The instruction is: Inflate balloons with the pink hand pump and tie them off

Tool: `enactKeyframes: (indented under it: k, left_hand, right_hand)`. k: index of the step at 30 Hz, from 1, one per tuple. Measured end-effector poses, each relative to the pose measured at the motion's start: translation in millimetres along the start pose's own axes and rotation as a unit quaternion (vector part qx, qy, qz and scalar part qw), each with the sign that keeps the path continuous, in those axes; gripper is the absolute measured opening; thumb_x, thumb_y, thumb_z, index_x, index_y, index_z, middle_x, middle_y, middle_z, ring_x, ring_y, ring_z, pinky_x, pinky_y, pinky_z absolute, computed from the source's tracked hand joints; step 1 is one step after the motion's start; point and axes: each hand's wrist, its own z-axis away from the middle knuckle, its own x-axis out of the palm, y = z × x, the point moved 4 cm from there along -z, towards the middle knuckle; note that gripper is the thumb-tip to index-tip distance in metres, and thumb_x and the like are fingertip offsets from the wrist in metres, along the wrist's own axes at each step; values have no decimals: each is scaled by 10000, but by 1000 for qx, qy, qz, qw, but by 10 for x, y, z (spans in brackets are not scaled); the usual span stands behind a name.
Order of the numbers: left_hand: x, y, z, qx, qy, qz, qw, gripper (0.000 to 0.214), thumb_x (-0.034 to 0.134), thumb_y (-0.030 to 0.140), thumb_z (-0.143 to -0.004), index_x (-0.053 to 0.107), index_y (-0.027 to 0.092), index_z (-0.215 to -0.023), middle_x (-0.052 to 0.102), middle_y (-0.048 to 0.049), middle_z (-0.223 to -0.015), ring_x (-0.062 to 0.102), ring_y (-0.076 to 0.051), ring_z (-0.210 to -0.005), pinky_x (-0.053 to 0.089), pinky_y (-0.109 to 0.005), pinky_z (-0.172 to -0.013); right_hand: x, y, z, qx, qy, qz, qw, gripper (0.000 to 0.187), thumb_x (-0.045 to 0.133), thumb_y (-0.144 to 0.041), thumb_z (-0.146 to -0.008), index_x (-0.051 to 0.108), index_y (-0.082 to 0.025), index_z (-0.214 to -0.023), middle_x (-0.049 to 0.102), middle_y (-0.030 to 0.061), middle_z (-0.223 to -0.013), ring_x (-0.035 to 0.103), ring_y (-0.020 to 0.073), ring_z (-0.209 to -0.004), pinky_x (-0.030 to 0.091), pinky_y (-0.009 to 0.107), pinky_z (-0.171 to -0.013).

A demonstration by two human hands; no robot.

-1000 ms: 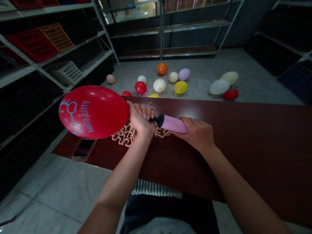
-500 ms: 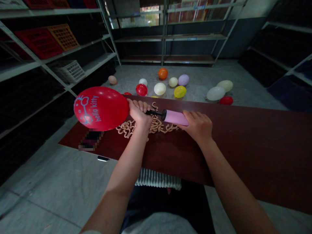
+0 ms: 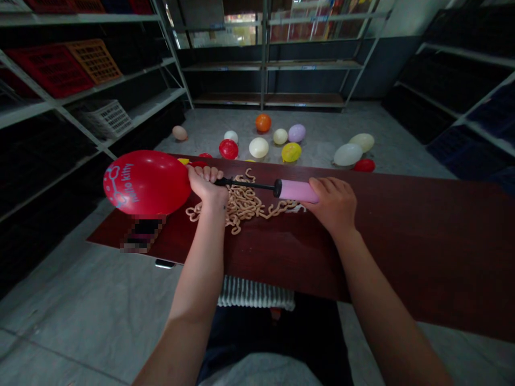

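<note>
A red inflated balloon with blue "hello kitty" print points left from my left hand. That hand is closed round the balloon's neck and the black end of a balloon pump; the nozzle itself is hidden by my fingers. The pump's black rod shows as a long stretch between my hands. My right hand is wrapped round the pump's pink barrel. Beneath the pump lies a pile of tan, wavy uninflated long balloons or similar strands on the dark red table.
A blurred-out dark phone-like item lies at the table's left end. Beyond the table, several inflated balloons, among them an orange one and a yellow one, rest on the floor. Shelves line the back and sides, with crates at left.
My left hand has moved left with the balloon, away from my right hand. The pump's rod shows much longer than before. The view has shifted slightly.
</note>
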Motion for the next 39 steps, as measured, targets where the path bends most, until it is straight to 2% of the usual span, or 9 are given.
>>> enactKeyframes:
  k: [5,9,13,18,21,29,34,39]
  left_hand:
    - [70,54,53,26,-29,-25,999,499,332,361,-1025,185,194,-578,173,78,-438,182,-65,-330,166,-236,-385]
    - [164,-4,187,22,-44,-41,998,506,355,358,-1023,204,191,-569,166,77,-440,164,-62,-329,167,-231,-371]
    - [231,-167,371,-3,-50,-67,997,531,369,402,-1019,199,191,-562,160,77,-431,147,-60,-327,161,-227,-359]
    - [259,-433,599,-37,-72,-84,993,572,418,499,-985,215,193,-546,173,78,-418,169,-59,-320,184,-227,-354]
    - [259,-507,651,-44,-73,-90,992,594,417,554,-965,219,193,-536,175,78,-411,174,-59,-316,191,-226,-351]
    - [189,-423,490,-40,-36,-77,996,551,354,456,-1016,198,192,-559,170,77,-413,171,-62,-325,196,-230,-372]
    - [132,-355,366,-34,-18,-46,998,512,358,375,-1020,203,194,-567,177,77,-419,173,-66,-335,195,-233,-381]
    - [88,-262,251,-31,13,-27,999,481,361,345,-1014,201,198,-584,179,81,-429,179,-63,-334,188,-236,-389]
  right_hand:
    - [33,-56,34,10,-36,-46,998,553,522,-645,-824,653,-168,-1072,704,99,-915,599,222,-806,341,324,-705]
    - [26,-111,41,18,-76,-102,992,557,560,-652,-799,653,-177,-1074,721,94,-928,629,209,-773,347,303,-675]
    - [6,-257,6,32,-105,-135,985,521,597,-635,-771,654,-195,-1046,736,84,-931,648,207,-747,338,295,-629]
    - [5,-368,-5,42,-95,-149,983,487,608,-616,-769,654,-196,-1013,737,69,-889,649,205,-714,325,289,-611]
    - [29,-345,11,43,-86,-156,983,480,613,-603,-775,657,-193,-1020,735,70,-904,646,206,-723,329,291,-626]
    - [5,-374,-56,11,-42,-105,994,533,532,-637,-827,657,-174,-1059,718,81,-884,621,207,-746,318,311,-666]
    - [-33,-387,-71,-20,-10,-36,999,458,518,-563,-864,643,-183,-1087,708,79,-878,593,213,-774,309,329,-683]
    - [-17,-266,-44,-22,-15,26,999,422,501,-519,-870,633,-199,-1112,700,78,-888,559,215,-786,299,325,-687]
